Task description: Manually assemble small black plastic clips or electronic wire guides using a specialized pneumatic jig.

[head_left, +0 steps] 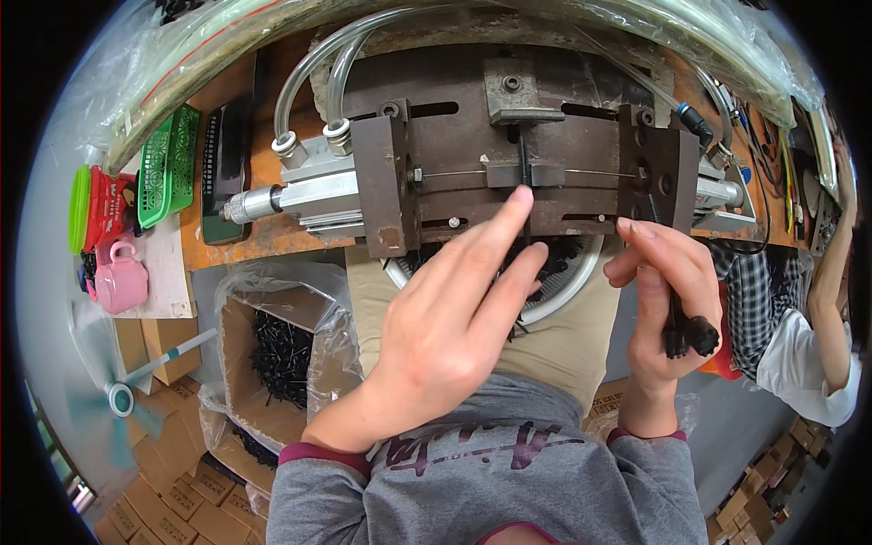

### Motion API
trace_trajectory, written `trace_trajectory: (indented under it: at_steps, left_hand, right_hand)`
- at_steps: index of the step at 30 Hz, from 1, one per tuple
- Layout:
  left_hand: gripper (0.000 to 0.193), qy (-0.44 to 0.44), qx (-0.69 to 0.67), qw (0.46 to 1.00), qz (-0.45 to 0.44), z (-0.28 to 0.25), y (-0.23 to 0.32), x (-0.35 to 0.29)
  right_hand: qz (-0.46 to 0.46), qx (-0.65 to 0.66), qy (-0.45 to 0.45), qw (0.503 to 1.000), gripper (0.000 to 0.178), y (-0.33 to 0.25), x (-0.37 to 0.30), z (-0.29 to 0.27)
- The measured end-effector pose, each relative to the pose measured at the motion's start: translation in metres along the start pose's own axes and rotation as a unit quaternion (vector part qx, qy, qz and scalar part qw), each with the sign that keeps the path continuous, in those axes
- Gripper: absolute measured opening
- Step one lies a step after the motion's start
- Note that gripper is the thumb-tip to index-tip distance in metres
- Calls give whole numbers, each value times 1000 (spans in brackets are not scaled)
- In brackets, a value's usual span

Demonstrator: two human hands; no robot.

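A brown metal fixture (563, 82) with a cylinder at either end fills the bench edge before me. In its middle a thin black rod-shaped piece (524, 162) stands across a small grey block (549, 174), and thin metal pins point at the block from both sides. My left hand (445, 318) is open, its index fingertip at the near end of that piece and the thumb apart below. To the right, my right hand (668, 304) is closed around several black plastic pieces (695, 336), whose knobbed ends stick out below the palm; its fingertips are near the fixture's right block.
A round white-rimmed basket (581, 289) with black pieces rests on my lap. At left stand a lined carton (243, 341) of black pieces, a green basket (169, 163), a pink cup (123, 280) and a fan (120, 400). Another person's arm (831, 272) is at right.
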State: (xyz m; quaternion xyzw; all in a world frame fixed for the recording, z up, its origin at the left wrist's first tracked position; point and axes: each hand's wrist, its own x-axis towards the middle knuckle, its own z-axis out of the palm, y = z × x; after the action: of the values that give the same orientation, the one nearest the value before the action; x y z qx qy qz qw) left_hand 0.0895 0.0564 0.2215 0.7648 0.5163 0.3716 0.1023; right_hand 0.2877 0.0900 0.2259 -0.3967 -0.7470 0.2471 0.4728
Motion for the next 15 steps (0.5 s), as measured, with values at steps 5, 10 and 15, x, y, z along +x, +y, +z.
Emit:
trace_trajectory:
  at_steps: [5,10,15]
  left_hand:
    - [30,-15,91,995,41,5,1,7]
    - [30,-18,107,993,49,2,-2,11]
    - [36,-41,58,997,12,-6,0,12]
  right_hand:
    - [-29,-19,34,999,27,1,2,6]
    - [-70,-79,6,994,35,-3,3,-1]
    - [-103,-152,-12,983,44,2,0,3]
